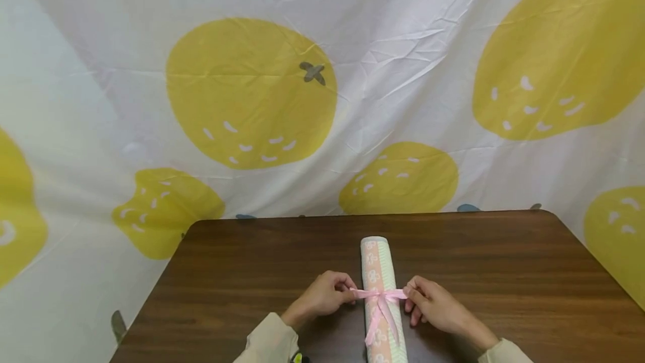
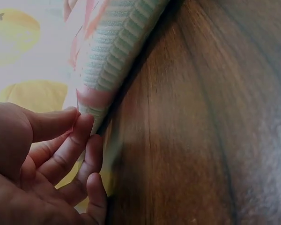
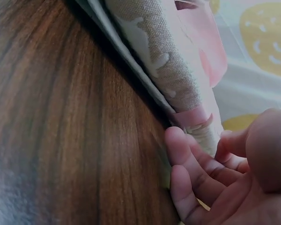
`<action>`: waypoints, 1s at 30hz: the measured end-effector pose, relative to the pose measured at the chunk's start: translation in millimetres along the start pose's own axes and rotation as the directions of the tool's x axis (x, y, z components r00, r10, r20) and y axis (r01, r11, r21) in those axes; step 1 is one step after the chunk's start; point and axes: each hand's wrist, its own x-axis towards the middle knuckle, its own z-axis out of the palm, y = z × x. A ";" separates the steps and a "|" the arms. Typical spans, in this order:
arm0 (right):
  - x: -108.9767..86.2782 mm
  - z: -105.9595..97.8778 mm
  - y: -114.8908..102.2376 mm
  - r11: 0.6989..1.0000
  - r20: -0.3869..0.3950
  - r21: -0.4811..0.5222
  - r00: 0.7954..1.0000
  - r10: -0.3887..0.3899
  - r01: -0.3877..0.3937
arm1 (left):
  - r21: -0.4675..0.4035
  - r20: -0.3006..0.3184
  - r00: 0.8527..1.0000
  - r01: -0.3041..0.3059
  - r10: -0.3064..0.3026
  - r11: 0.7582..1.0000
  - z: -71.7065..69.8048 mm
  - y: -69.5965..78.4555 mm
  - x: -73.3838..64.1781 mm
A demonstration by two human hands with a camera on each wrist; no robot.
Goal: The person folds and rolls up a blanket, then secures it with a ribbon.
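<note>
A rolled-up towel (image 1: 373, 262), with peach flower-patterned and pale green ribbed bands, lies lengthwise before me on the table. Round its middle runs a pink ribbon (image 1: 385, 312), tied on top, with two tails trailing down toward me. On the left side, my left hand (image 1: 325, 294) pinches the ribbon between thumb and index finger. My right hand (image 1: 435, 304) pinches it on the opposite side, so both sides stretch out level from the knot. Both wrist views show the ribbon band (image 2: 94, 97) wrapping the towel's side close to the fingertips.
The dark brown wooden table (image 1: 272, 251) has rounded far corners. Behind it hangs a white cloth (image 1: 353, 105) printed with yellow fruit, which also covers the left and right sides. A small green and black object (image 1: 298, 358) shows beside my left sleeve.
</note>
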 end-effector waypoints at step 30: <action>-33.0 -99.4 -20.2 0.791 -0.350 -0.609 0.875 -0.335 0.059 | 0.612 -0.343 0.838 -0.143 0.424 0.778 -111.8 -22.8 -55.0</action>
